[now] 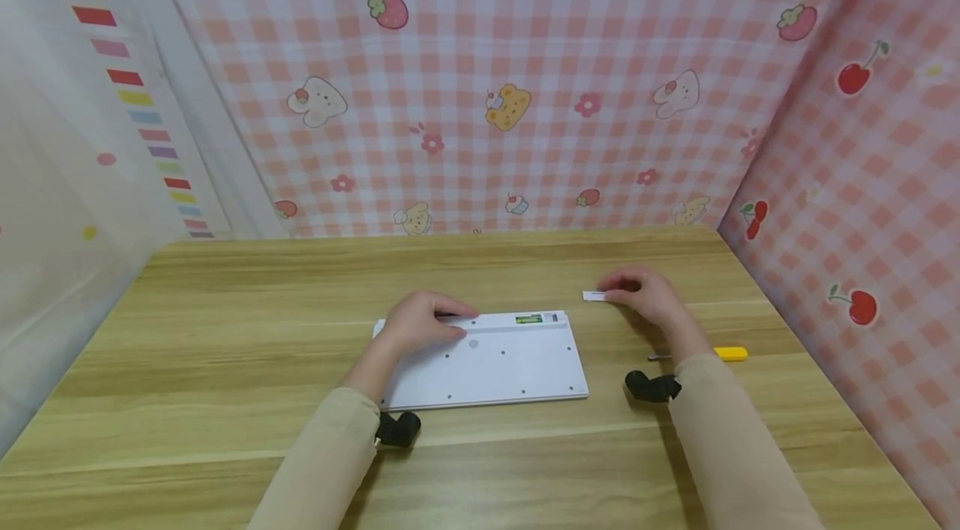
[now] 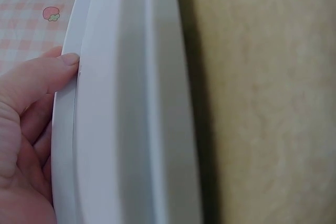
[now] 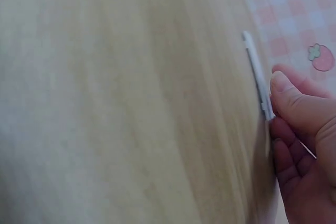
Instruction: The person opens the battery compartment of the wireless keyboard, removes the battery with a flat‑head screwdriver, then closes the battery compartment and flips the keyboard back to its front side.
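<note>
A white keyboard (image 1: 517, 367) lies with its underside up on the table, small dark dots spread over it. In the slot along its far edge shows a green battery (image 1: 528, 319). My left hand (image 1: 414, 323) grips the keyboard's far edge left of the battery. In the left wrist view the thumb (image 2: 65, 60) presses on the rim of the keyboard (image 2: 97, 108), the other fingers curled behind it. To the right of the keyboard, my right hand (image 1: 643, 295) pinches one end of a small white battery cover (image 1: 593, 296), low over the table.
A screwdriver with a yellow handle (image 1: 731, 354) lies on the wooden table (image 1: 225, 297), partly behind my right forearm. Checked cloth (image 1: 480, 172) hangs behind the table and at its right side. Black wrist cameras (image 1: 397, 430) sit at both sleeves.
</note>
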Demonstrator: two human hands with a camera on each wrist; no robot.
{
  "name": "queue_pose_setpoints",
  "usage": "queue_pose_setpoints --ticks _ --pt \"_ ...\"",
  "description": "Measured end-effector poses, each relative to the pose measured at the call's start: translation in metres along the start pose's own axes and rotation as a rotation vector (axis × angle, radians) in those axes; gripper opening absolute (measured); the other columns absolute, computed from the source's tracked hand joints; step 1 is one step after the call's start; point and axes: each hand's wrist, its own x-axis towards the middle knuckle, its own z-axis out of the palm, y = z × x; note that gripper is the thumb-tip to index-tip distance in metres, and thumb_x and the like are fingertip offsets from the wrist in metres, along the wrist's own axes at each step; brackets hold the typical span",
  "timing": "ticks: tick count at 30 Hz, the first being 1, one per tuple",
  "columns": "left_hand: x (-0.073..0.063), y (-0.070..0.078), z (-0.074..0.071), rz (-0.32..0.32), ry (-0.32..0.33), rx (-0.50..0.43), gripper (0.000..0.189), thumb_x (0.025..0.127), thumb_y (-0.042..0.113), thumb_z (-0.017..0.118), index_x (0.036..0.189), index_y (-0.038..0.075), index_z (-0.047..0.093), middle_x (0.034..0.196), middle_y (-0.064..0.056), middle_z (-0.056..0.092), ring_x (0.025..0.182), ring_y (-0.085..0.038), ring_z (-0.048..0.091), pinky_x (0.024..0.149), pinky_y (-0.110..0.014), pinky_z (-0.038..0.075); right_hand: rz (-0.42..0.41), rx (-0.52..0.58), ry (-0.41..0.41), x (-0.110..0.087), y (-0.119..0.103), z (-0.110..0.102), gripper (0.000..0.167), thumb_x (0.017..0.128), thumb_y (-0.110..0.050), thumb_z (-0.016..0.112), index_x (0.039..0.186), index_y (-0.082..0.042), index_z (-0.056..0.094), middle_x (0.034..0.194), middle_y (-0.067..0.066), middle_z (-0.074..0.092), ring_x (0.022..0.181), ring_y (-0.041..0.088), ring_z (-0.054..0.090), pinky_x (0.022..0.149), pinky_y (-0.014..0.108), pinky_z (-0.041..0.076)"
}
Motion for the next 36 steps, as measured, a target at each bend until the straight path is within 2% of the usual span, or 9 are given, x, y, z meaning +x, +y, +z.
queue_pose_setpoints --ticks 3,6,11,16,20,25,30,36 --pt "-0.001 0.0 0.0 -0.002 0.004 0.003 0.028 0.082 0.013 0.081 0.108 0.024 0.078 0.114 0.005 0.072 0.115 -0.019 0.062 0.103 -0.04 0.044 -0.023 0.024 0.022 -0.005 0.0 -0.004 0.027 0.096 -0.015 0.067 0.12 -0.001 0.068 0.119 0.018 0.065 0.109 0.029 0.056 0.095 0.043 0.042" --pt "-0.001 0.0 0.0 -0.006 0.007 0.002 0.028 0.082 0.014 0.081 0.108 0.025 0.078 0.113 0.006 0.072 0.115 -0.019 0.062 0.103 -0.04 0.044 -0.082 0.029 0.029 -0.013 -0.002 -0.012 0.032 0.097 -0.016 0.065 0.124 0.001 0.065 0.12 0.019 0.065 0.108 0.027 0.057 0.093 0.039 0.044" --pt "-0.001 0.001 0.0 -0.012 0.011 0.003 0.028 0.082 0.014 0.081 0.108 0.025 0.079 0.113 0.006 0.072 0.115 -0.018 0.062 0.102 -0.04 0.044 -0.147 0.031 -0.001 -0.031 -0.001 -0.026 0.037 0.097 -0.018 0.066 0.128 0.002 0.062 0.118 0.019 0.066 0.103 0.017 0.059 0.088 0.027 0.046" --pt "-0.001 0.001 0.0 -0.011 0.009 -0.001 0.028 0.082 0.014 0.081 0.108 0.025 0.078 0.113 0.006 0.072 0.115 -0.019 0.062 0.103 -0.04 0.044 -0.223 0.053 -0.033 -0.05 0.003 -0.036 0.041 0.096 -0.013 0.066 0.133 0.004 0.057 0.116 0.02 0.066 0.101 0.012 0.06 0.083 0.016 0.047" --pt "0.0 0.0 0.0 -0.01 0.011 0.008 0.028 0.082 0.014 0.081 0.108 0.025 0.078 0.113 0.006 0.072 0.115 -0.019 0.062 0.103 -0.04 0.044 -0.271 0.082 -0.06 -0.066 0.005 -0.043 0.044 0.096 -0.009 0.065 0.136 0.006 0.053 0.119 0.024 0.064 0.104 0.012 0.061 0.084 0.015 0.047" --pt "0.0 -0.001 0.001 -0.022 0.021 0.009 0.028 0.082 0.015 0.082 0.107 0.026 0.079 0.113 0.007 0.072 0.114 -0.018 0.063 0.102 -0.04 0.044 -0.269 0.095 -0.073 -0.088 0.006 -0.054 0.049 0.094 -0.009 0.067 0.139 0.002 0.052 0.123 0.023 0.061 0.11 0.008 0.058 0.086 0.016 0.047" --pt "0.0 0.0 0.001 -0.026 0.023 0.005 0.028 0.082 0.014 0.082 0.107 0.027 0.079 0.113 0.007 0.072 0.115 -0.018 0.062 0.103 -0.04 0.044 -0.261 0.043 -0.058 -0.102 0.02 -0.063 0.055 0.091 -0.009 0.072 0.141 -0.003 0.051 0.128 0.015 0.062 0.114 -0.002 0.052 0.09 0.016 0.044" --pt "0.0 -0.001 0.001 -0.022 0.017 0.002 0.028 0.082 0.014 0.081 0.108 0.026 0.078 0.114 0.006 0.072 0.115 -0.019 0.062 0.102 -0.04 0.044 -0.336 -0.001 -0.022 -0.112 0.046 -0.068 0.056 0.086 -0.004 0.075 0.137 0.002 0.054 0.135 -0.007 0.057 0.119 -0.012 0.043 0.093 0.007 0.034"
